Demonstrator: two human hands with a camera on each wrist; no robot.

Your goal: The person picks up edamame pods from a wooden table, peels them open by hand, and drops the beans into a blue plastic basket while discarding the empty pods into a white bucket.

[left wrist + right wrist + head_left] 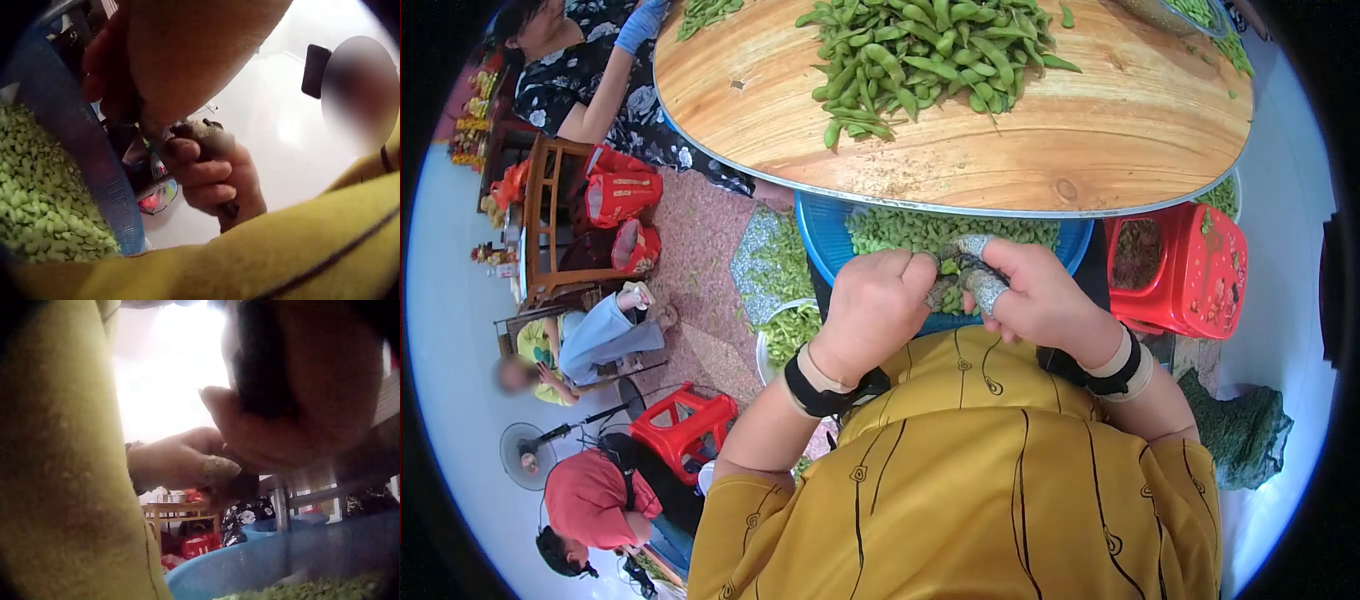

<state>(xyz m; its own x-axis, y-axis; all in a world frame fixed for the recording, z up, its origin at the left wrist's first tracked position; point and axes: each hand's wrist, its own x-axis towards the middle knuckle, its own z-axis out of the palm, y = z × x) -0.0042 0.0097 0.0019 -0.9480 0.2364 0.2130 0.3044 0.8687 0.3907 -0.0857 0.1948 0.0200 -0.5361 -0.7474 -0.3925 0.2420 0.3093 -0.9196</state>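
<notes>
Both hands meet over a blue basin [808,235] of shelled green soybeans [890,228]. Fingers curled, the left hand [875,300] pinches one side of a green soybean pod [949,267], largely hidden by the fingers. From the other side the right hand [1045,295] grips the same pod between thumb and index finger, both wrapped in greyish tape. Tape also covers the left thumb [222,469] in the right wrist view. In the left wrist view, the right hand's fingers [209,172] are curled beside the basin's rim.
A wooden tabletop [1100,150] overhangs the basin and bears a heap of soybean pods [930,55]. Red stools [1200,270] stand at right and left [685,425]. A white bucket [765,350] holds pods at left. A person with a blue glove [642,25] sits at the table.
</notes>
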